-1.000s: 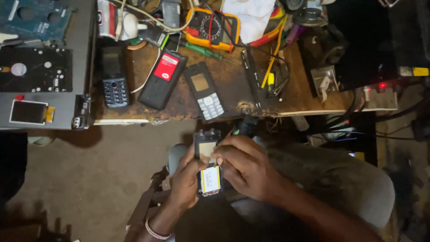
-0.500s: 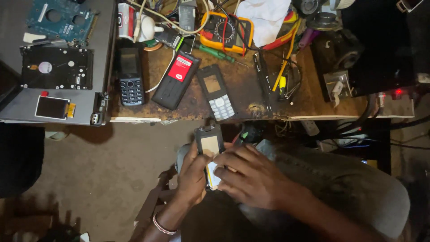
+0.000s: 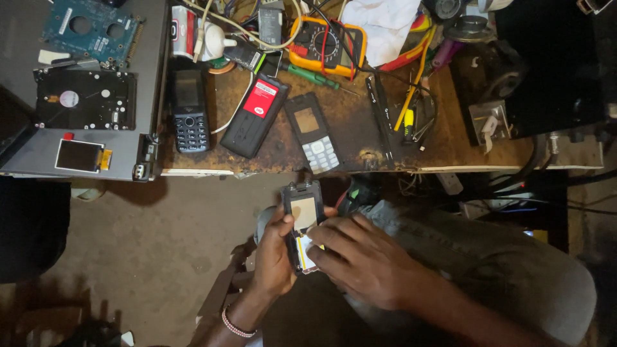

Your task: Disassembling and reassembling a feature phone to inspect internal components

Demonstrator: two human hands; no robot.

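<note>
My left hand [image 3: 275, 254] grips a small opened mobile phone [image 3: 302, 209] from its left side, holding it upright over my lap. The phone's front cover is off and its pale screen panel shows. My right hand [image 3: 360, 257] lies across the phone's lower half, fingertips pressed on the white keypad area. A beaded bracelet sits on my left wrist. Both hands hover below the front edge of the wooden workbench [image 3: 347, 151].
On the bench lie three phones: a dark keypad phone [image 3: 188, 109], a black one with a red label [image 3: 255, 115], a grey one [image 3: 312, 132]. Behind them are an orange multimeter [image 3: 328, 44], screwdrivers and wires. A grey laptop [image 3: 83, 154] at left carries a hard drive, circuit board and small screen.
The view has shifted, so the bench sits lower and further right in frame. My hands keep hold of the phone, and my right fingers have slid over its lower part.
</note>
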